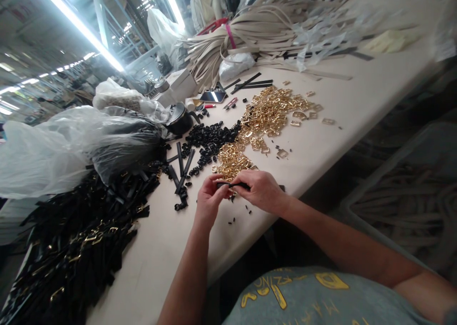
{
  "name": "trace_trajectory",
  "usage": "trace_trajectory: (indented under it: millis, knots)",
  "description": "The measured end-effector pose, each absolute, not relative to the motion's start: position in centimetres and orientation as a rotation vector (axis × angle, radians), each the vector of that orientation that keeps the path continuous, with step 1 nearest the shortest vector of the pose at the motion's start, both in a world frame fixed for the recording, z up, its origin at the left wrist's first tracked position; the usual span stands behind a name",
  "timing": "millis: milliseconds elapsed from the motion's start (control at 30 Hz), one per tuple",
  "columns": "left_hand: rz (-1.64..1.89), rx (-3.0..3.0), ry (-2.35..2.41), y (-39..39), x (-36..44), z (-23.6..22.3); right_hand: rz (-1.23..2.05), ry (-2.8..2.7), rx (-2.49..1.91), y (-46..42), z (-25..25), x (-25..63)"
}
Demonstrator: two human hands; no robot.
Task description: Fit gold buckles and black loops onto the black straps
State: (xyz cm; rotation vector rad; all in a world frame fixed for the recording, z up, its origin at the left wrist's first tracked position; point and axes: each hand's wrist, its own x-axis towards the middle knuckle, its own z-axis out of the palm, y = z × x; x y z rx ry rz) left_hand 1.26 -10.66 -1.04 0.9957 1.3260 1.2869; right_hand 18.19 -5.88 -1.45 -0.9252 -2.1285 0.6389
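My left hand (pixel 209 199) and my right hand (pixel 260 189) meet over the front edge of the pale table (pixel 342 115). Both pinch a short black strap (pixel 232 185) held level between them, fingers closed on it. Just beyond my hands lies a heap of gold metal buckles (pixel 266 115). Left of the buckles is a pile of small black loops (pixel 209 139). A few loose black strap pieces (pixel 182 165) lie beside the loops. Tiny black bits are scattered on the table under my hands.
A big pile of black straps with gold fittings (pixel 78 239) fills the left. Clear plastic bags (pixel 71 144) lie behind it. Bundled cream straps (pixel 257 30), a phone (pixel 213 96) and a black pot (pixel 178 118) are farther back. Another person stands at the far end.
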Motion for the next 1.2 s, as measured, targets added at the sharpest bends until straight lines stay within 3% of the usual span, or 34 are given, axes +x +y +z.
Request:
trace_trajectory:
  millis: [167,367,533,833,1200]
  knots:
    - [1.26,1.628,1.554,-10.8,1.7,-0.5,0.522,-2.203,-1.007,-6.0,-1.7,18.1]
    - [1.355,1.77,1.584,-11.4,1.8,0.2,0.516,-2.195,-1.051,-5.4,-1.4,18.6]
    - [1.433,1.472,1.582,-11.6,0.9,-0.2,0.502,-2.137,-1.056,-4.6,-0.3,20.0]
    - [1.239,0.889,1.387,-10.3,1.2,-1.9,0.525,-2.209,-0.947,-4.9,-0.8,20.0]
    - [1.252,0.875,1.302,-10.3,1.5,-2.3,0.644,-2.097,-0.843,-5.1,-2.3,18.9]
